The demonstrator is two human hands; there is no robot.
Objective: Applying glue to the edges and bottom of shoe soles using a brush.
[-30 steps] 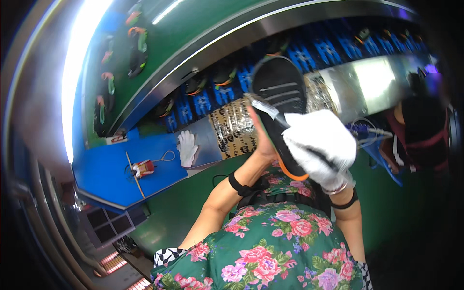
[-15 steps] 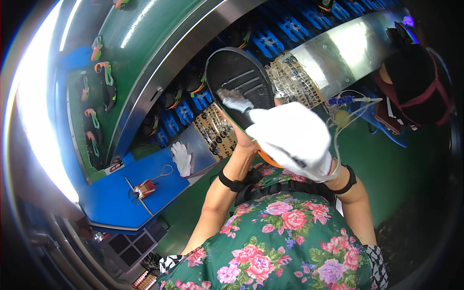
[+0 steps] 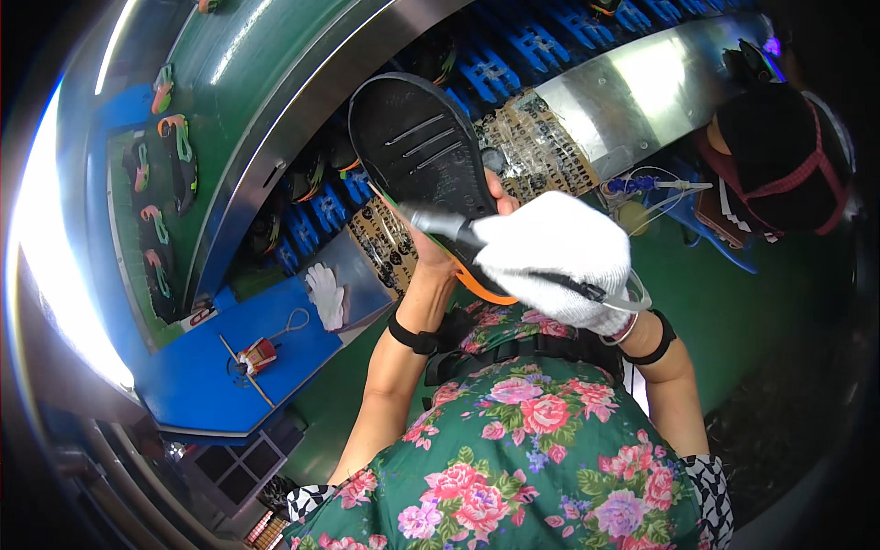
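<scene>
My left hand holds up a long black shoe sole with an orange rim at its near end. Its palm lies under the left side, and fingertips curl round the right edge. In my right hand, wearing a white knitted glove, is a brush with a pale, motion-blurred head. The brush lies over the left middle of the sole's upturned face; whether its bristles touch is unclear. A thin clear tube loops by the gloved wrist.
Shoes lie on the green surface at left, beyond a metal rail. Behind the sole run blue racks and a ledge with taped cardboard. A white glove and red tool rest at the blue table. Another person is at right.
The brush has swung from lying along the sole to pointing across its left side. Both hands and the sole have shifted slightly left in view.
</scene>
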